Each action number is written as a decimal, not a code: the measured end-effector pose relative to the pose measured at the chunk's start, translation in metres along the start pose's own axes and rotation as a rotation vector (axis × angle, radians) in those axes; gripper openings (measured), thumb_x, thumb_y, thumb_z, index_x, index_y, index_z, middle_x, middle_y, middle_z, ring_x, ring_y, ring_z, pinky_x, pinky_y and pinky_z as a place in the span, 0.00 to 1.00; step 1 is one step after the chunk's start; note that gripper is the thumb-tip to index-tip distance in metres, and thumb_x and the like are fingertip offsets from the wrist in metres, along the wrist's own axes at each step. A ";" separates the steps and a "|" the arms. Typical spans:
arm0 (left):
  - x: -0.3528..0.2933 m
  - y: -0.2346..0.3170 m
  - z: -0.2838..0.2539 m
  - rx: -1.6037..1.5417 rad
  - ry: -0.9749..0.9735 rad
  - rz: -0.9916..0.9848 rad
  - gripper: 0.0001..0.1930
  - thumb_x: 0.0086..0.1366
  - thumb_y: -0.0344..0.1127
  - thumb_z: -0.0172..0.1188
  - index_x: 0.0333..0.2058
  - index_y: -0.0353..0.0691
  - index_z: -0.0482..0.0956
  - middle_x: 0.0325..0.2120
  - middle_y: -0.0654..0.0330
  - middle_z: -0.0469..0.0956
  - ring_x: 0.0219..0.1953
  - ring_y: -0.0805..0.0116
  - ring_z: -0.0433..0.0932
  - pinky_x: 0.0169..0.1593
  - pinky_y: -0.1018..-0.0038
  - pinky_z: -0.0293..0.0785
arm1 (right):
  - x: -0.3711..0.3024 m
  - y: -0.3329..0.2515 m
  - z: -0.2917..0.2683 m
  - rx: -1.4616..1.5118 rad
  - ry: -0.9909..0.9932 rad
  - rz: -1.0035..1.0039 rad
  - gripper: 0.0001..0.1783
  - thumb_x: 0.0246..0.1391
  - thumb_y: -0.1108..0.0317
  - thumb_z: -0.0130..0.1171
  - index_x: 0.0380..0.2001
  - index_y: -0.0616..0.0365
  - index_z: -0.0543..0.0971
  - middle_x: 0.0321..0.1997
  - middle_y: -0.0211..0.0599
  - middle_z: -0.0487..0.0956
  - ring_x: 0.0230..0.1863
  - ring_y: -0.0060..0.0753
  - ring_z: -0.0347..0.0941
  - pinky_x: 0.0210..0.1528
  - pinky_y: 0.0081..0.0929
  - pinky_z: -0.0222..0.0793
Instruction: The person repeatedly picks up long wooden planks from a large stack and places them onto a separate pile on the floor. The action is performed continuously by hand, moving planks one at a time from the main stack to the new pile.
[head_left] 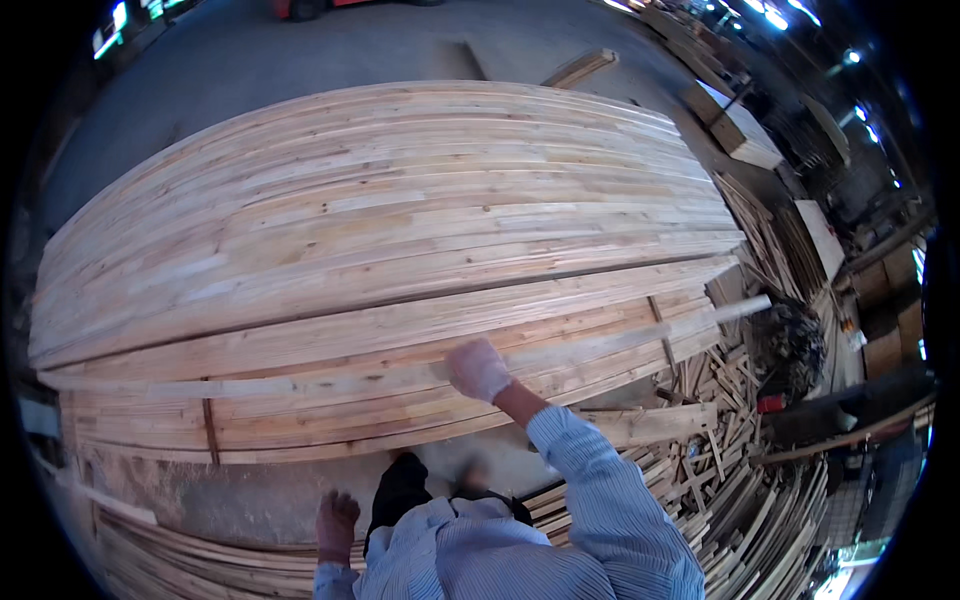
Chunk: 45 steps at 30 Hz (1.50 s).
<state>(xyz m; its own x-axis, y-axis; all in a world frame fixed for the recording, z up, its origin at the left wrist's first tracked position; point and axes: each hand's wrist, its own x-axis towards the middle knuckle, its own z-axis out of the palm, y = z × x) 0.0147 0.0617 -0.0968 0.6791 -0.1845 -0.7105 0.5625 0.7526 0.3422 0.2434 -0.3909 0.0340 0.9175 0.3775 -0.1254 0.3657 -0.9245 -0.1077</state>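
My right hand (479, 371), in a pale glove, is closed around the middle of a long, thin wooden strip (600, 347). The strip runs crosswise in front of the stack, its right end reaching past the boards and its left part slightly blurred. Behind it lies a wide stack of long, pale, jointed boards (400, 200). Lower boards (330, 425) show beneath the strip, with thin dark crosspieces between layers. Low at my side hangs my left hand (338, 520), holding nothing, its fingers loosely bent and a little apart.
Loose offcuts and slats (720, 400) lie heaped at the right. More long slats (220, 565) lie around my feet. A short timber piece (582, 68) sits beyond the stack on the concrete floor (300, 50). Part of a red vehicle (350, 5) shows at the far edge.
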 end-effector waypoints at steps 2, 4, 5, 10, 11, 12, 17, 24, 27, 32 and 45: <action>0.008 -0.003 0.034 -0.105 0.017 0.053 0.12 0.72 0.42 0.50 0.47 0.43 0.74 0.40 0.57 0.77 0.43 0.59 0.76 0.49 0.65 0.74 | -0.030 -0.034 0.009 -0.018 -0.092 0.005 0.10 0.50 0.59 0.58 0.23 0.52 0.81 0.25 0.43 0.81 0.30 0.47 0.80 0.33 0.44 0.74; 0.035 -0.019 0.021 0.324 -0.139 0.288 0.09 0.71 0.40 0.53 0.43 0.43 0.76 0.36 0.58 0.78 0.42 0.60 0.76 0.49 0.65 0.73 | -0.074 -0.058 0.014 0.086 -0.145 -0.048 0.12 0.50 0.57 0.58 0.22 0.52 0.82 0.25 0.42 0.81 0.29 0.47 0.80 0.31 0.43 0.74; 0.040 -0.025 0.033 0.278 -0.221 0.324 0.11 0.70 0.43 0.53 0.43 0.44 0.76 0.37 0.57 0.77 0.43 0.59 0.76 0.51 0.62 0.72 | -0.094 -0.075 0.001 0.081 -0.058 -0.122 0.14 0.49 0.53 0.61 0.25 0.52 0.82 0.26 0.41 0.81 0.31 0.47 0.80 0.34 0.43 0.75; 0.027 -0.040 0.103 -0.390 -0.265 0.233 0.21 0.69 0.57 0.50 0.48 0.46 0.74 0.40 0.56 0.76 0.46 0.54 0.74 0.57 0.50 0.69 | -0.170 -0.112 0.041 0.159 -0.006 -0.123 0.20 0.43 0.49 0.67 0.34 0.51 0.79 0.28 0.41 0.80 0.33 0.51 0.77 0.37 0.48 0.71; 0.016 -0.044 0.115 -0.429 -0.123 0.228 0.23 0.70 0.59 0.49 0.49 0.47 0.73 0.39 0.57 0.75 0.45 0.53 0.74 0.55 0.48 0.69 | -0.184 -0.114 0.037 0.205 0.060 -0.139 0.22 0.42 0.49 0.67 0.36 0.51 0.78 0.28 0.42 0.79 0.32 0.52 0.77 0.36 0.48 0.71; 0.009 -0.046 0.115 -0.474 -0.039 0.243 0.24 0.69 0.61 0.49 0.50 0.48 0.72 0.39 0.57 0.75 0.44 0.52 0.74 0.54 0.45 0.69 | -0.198 -0.103 0.039 0.287 0.085 -0.184 0.23 0.41 0.49 0.68 0.38 0.51 0.78 0.30 0.42 0.80 0.33 0.52 0.77 0.36 0.49 0.71; 0.020 -0.066 0.091 -0.563 0.086 0.283 0.32 0.64 0.70 0.49 0.52 0.48 0.71 0.40 0.54 0.75 0.44 0.49 0.74 0.50 0.39 0.70 | -0.306 -0.008 -0.013 0.381 -0.304 0.122 0.43 0.47 0.43 0.69 0.62 0.55 0.72 0.60 0.48 0.76 0.60 0.50 0.72 0.59 0.45 0.68; 0.014 -0.073 0.093 -0.636 0.216 0.275 0.41 0.60 0.79 0.41 0.41 0.41 0.73 0.33 0.51 0.73 0.36 0.45 0.72 0.43 0.40 0.70 | -0.458 0.138 0.057 0.133 -0.499 0.276 0.33 0.56 0.41 0.56 0.56 0.52 0.77 0.59 0.49 0.76 0.63 0.55 0.68 0.65 0.50 0.62; -0.002 -0.069 0.112 -0.707 0.227 0.226 0.44 0.59 0.82 0.36 0.36 0.40 0.71 0.28 0.51 0.70 0.31 0.45 0.70 0.40 0.40 0.70 | -0.478 0.150 0.073 0.088 -0.429 0.350 0.33 0.55 0.40 0.57 0.57 0.51 0.77 0.59 0.49 0.77 0.62 0.56 0.70 0.63 0.50 0.65; -0.029 -0.069 0.119 -0.692 0.157 0.292 0.44 0.57 0.85 0.33 0.32 0.42 0.69 0.22 0.51 0.67 0.27 0.47 0.68 0.39 0.42 0.70 | -0.459 0.139 0.055 0.120 -0.501 0.515 0.34 0.54 0.39 0.57 0.58 0.48 0.77 0.58 0.47 0.78 0.58 0.55 0.74 0.60 0.49 0.69; -0.085 -0.010 0.079 -0.618 0.295 0.485 0.40 0.56 0.84 0.40 0.27 0.47 0.71 0.15 0.59 0.65 0.19 0.54 0.67 0.38 0.47 0.71 | -0.461 0.178 0.156 0.000 -0.465 0.227 0.31 0.58 0.40 0.54 0.58 0.45 0.77 0.63 0.41 0.75 0.64 0.47 0.69 0.64 0.42 0.66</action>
<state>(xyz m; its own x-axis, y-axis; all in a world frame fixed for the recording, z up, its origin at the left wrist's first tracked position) -0.0119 0.0195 0.0090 0.5798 0.3570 -0.7324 -0.1781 0.9327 0.3137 -0.1386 -0.7210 -0.0808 0.8071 0.1512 -0.5707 0.1655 -0.9858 -0.0272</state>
